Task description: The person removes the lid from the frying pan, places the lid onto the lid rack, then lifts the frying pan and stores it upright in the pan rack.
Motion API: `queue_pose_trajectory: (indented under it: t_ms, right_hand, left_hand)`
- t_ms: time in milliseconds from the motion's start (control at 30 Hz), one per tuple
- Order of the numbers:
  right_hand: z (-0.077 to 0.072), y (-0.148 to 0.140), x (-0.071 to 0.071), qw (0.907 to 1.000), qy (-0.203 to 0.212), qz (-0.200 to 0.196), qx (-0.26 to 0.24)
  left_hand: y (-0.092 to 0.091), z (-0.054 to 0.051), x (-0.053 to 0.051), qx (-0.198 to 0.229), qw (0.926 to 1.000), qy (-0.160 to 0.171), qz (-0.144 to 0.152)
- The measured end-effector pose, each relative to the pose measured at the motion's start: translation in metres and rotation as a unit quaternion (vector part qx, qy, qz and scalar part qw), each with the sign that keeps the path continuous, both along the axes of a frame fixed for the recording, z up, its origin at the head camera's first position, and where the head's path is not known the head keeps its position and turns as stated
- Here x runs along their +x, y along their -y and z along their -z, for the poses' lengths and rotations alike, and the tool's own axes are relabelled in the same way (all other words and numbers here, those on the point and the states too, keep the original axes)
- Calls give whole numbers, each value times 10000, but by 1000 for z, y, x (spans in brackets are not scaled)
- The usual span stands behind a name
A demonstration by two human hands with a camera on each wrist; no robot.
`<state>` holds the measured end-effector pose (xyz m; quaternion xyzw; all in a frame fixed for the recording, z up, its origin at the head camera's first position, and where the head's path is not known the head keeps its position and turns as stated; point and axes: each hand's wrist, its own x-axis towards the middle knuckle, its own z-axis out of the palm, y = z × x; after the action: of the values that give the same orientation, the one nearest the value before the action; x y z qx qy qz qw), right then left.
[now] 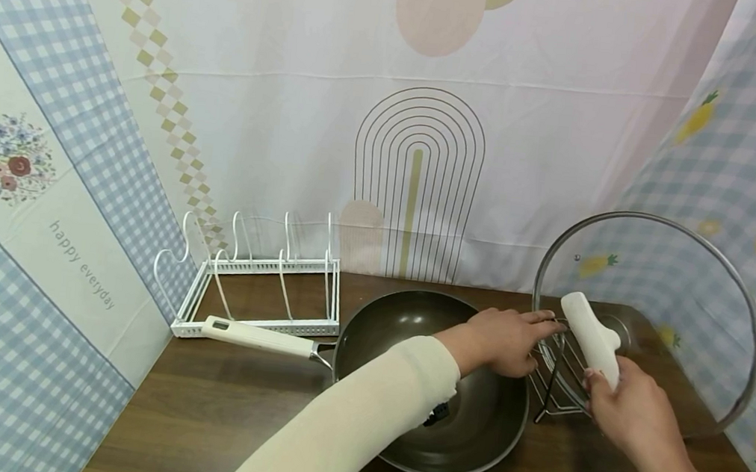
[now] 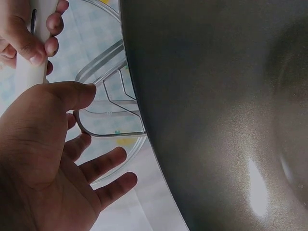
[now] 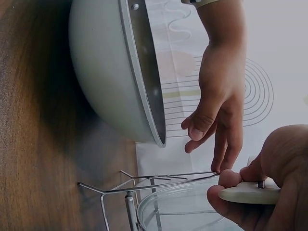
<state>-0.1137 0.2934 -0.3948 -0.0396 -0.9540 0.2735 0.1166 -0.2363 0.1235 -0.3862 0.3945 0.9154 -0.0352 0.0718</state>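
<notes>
My right hand grips the white handle of a large glass lid with a metal rim. The lid stands steeply tilted, its lower part among the wires of a small metal rack. Reaching across the frying pan, my left hand touches the top of that rack with extended fingertips. In the right wrist view its thumb hangs apart from the wire. The left wrist view shows the other fingers spread. The deep dark pan has a cream handle pointing left.
A white dish rack with tall curved dividers stands at the back left, just behind the pan handle. Printed cloths hang behind the wooden table and along both sides. The pan rim lies close to the metal rack's left side.
</notes>
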Motion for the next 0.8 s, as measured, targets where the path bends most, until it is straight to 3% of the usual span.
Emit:
queue_pose_trajectory:
  t_ms: [800]
  right_hand:
    - [2, -2, -7, 9999, 114, 14, -26]
  left_hand:
    - [0, 1, 0, 90, 9999, 73, -47]
